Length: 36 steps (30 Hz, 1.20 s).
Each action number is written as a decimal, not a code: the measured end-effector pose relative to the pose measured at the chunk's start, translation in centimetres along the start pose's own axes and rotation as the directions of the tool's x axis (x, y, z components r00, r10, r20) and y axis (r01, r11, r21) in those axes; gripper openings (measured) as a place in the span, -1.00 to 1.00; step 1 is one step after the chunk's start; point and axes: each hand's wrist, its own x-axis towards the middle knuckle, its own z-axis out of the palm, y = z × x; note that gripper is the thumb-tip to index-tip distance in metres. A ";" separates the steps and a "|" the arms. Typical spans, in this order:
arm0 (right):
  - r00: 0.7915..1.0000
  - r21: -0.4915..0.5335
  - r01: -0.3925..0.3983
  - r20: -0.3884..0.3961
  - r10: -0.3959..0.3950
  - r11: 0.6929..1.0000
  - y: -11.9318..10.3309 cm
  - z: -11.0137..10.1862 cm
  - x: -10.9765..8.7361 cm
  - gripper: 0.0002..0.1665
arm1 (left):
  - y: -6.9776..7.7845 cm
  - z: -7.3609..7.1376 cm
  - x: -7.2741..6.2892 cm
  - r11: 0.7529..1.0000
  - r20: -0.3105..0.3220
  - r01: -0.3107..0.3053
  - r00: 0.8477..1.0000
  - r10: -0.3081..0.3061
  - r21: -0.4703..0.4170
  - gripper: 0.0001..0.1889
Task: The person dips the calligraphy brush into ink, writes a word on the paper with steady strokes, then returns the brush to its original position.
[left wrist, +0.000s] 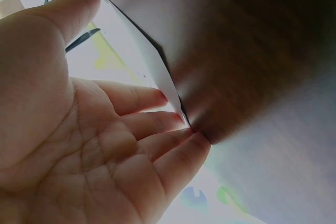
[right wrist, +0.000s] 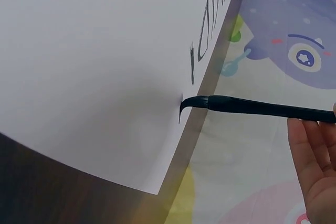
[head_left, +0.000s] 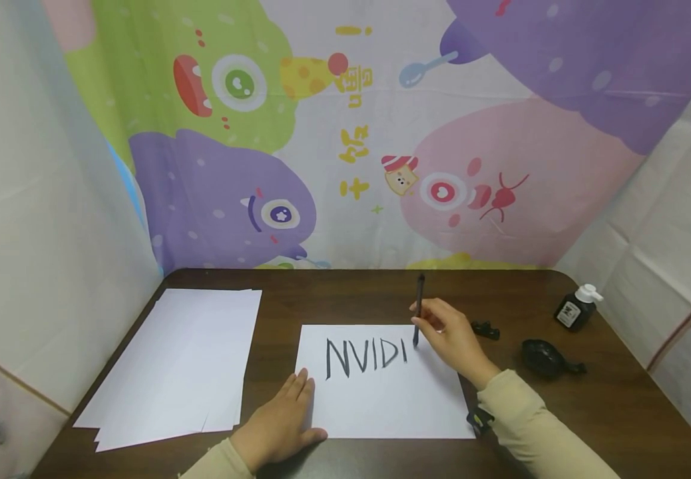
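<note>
My right hand (head_left: pixel 449 332) pinches a dark writing brush (head_left: pixel 420 299), held nearly upright over the upper right part of a white sheet of paper (head_left: pixel 381 409). In the right wrist view the bent bristles of the brush (right wrist: pixel 247 105) meet the sheet (right wrist: pixel 94 77), where a short dark stroke shows. Black letters (head_left: pixel 366 357) reading "NVIDI" run across the sheet's upper half, left of the brush. My left hand (head_left: pixel 282 416) rests at the sheet's left edge, fingers extended. In the left wrist view the fingertips of this left hand (left wrist: pixel 105 129) touch the paper's edge.
A stack of blank white paper (head_left: pixel 184 359) lies at the left. On the right are a small black brush rest (head_left: pixel 486 329), a black gourd-shaped dish (head_left: pixel 546 358) and a black ink bottle (head_left: pixel 574 309) with a white cap. A dark object (head_left: pixel 478 419) sits by the sheet's lower right corner.
</note>
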 end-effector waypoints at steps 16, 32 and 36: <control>0.998 0.043 -0.028 0.057 0.026 0.999 -0.8 0.0 -0.5 -0.78 | 0.0 0.0 0.0 1.000 0.014 0.007 1.000 -0.007 -0.010 -0.05; 0.993 0.079 -0.050 0.114 0.040 0.996 -1.7 0.1 -1.1 -0.76 | 0.1 -0.1 -0.1 1.000 0.005 -0.001 1.000 0.001 -0.014 -0.05; 0.992 0.081 -0.043 0.123 0.033 0.996 -1.9 0.0 -1.2 -0.76 | 0.1 -0.1 0.0 1.000 0.007 0.001 1.000 -0.001 -0.015 -0.05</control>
